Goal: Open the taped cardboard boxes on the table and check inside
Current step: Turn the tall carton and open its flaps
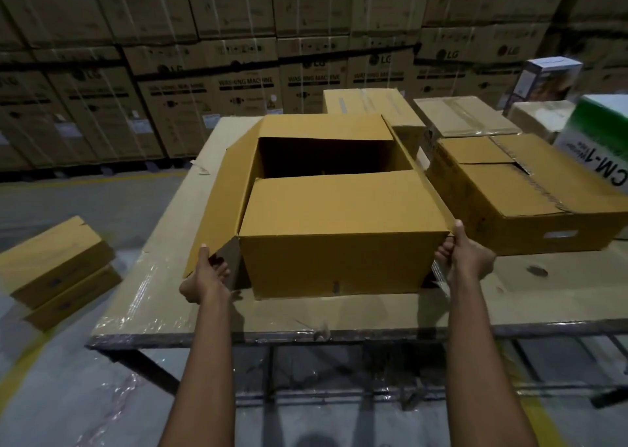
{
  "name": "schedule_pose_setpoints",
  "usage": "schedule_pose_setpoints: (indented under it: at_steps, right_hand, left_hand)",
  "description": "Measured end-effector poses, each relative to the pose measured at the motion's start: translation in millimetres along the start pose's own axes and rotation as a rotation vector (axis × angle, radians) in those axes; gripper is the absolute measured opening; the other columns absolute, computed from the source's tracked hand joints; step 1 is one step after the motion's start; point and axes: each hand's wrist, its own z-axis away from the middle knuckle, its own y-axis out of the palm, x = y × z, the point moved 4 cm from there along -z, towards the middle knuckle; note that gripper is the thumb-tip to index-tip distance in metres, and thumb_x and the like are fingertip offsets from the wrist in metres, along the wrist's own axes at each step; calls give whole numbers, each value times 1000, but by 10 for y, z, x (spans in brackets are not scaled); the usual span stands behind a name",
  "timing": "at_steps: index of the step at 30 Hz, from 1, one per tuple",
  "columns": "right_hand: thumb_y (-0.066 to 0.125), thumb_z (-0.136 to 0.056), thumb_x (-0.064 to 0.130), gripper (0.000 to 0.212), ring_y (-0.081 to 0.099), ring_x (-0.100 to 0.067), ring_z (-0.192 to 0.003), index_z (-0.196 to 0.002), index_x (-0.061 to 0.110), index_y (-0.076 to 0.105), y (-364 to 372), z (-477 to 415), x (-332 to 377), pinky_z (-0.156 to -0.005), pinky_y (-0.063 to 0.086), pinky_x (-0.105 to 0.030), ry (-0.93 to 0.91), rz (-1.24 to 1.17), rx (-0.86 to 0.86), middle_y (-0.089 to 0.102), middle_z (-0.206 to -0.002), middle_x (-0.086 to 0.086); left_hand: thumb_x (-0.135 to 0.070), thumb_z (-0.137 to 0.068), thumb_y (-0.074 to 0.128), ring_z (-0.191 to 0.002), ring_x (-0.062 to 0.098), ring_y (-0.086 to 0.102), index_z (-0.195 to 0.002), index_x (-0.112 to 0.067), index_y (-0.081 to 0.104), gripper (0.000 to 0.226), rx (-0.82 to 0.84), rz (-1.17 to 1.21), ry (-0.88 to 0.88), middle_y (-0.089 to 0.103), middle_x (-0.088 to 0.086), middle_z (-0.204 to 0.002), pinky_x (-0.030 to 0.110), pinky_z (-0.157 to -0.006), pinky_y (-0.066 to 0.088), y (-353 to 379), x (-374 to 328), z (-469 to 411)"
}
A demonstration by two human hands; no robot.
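evenly, the left grip (207,276) pinches the near corner of the left flap (231,188), the right grip (470,259) that of the right flap (440,201), with the box (339,263) centred between them.

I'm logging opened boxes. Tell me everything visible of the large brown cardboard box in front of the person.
The large brown cardboard box stands upright on the cardboard-covered table. Plain corrugated board, open: side flaps swung open, near flap lying flat, a dark gap behind it hiding the contents. The left hand grips the left flap's corner, the right hand the right flap's.
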Motion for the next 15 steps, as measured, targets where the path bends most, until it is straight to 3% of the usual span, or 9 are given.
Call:
schedule_pose_setpoints:
  at_steps: [3, 5, 7, 10, 13, 15]
  right_hand:
    - [72, -92, 48, 36, 67, -15, -65, -84, 14, 70, 3, 82, 94, -71, 62, -38, -104, 170, -32, 71, -74, -3]
    - [71, -93, 49, 38, 65, -16, -67, -72, 19, 64, 13, 131, 280, -75, 58, -38, -277, 384, -94, 65, -69, 2]
    - [69, -95, 49, 43, 66, -18, -65, -69, 15, 66, 115, 176, 480, -70, 54, -33, -481, 485, -104, 65, -65, 1]
    - [68, -96, 48, 39, 65, -15, -64, -73, 16, 68, 434, 285, 713, -62, 49, -27, -727, 539, 6, 65, -66, 3]
    - [65, -95, 53, 36, 65, -13, -77, -82, 19, 68, 843, 320, 835, -71, 54, -31, -818, 602, 217, 66, -78, 5]
    - [61, -91, 65, 40, 65, -15, -94, -90, 26, 70, 1082, 286, 843, -84, 56, -38, -818, 659, 356, 68, -93, 6]
  left_hand:
    - [-46, -77, 84, -56, 15, 65, -103, -4, 70, 52, 7, -266, 22, 72, 8, -78, 28, -50, 54, -49, -39, -56]
    - [-55, -74, 83, -73, 28, 69, -93, -1, 69, 59, -64, -727, 244, 73, 16, -88, 37, -68, 57, -81, -294, 21]
    - [-52, -77, 83, -78, 32, 65, -78, -2, 67, 52, -81, -970, 559, 67, 17, -80, 37, -70, 50, 71, -647, 235]
    - [-52, -80, 80, -65, 26, 60, -63, -15, 62, 44, 112, -1002, 948, 56, 3, -61, 29, -57, 35, 606, -1005, 639]
    - [-53, -80, 79, -75, 14, 63, -83, -28, 73, 27, 419, -1006, 1082, 65, -7, -73, 27, -62, 42, 1190, -942, 924]
    - [-57, -81, 77, -90, 12, 65, -104, -30, 76, 36, 609, -1077, 1092, 70, -8, -85, 31, -74, 53, 1514, -769, 1024]
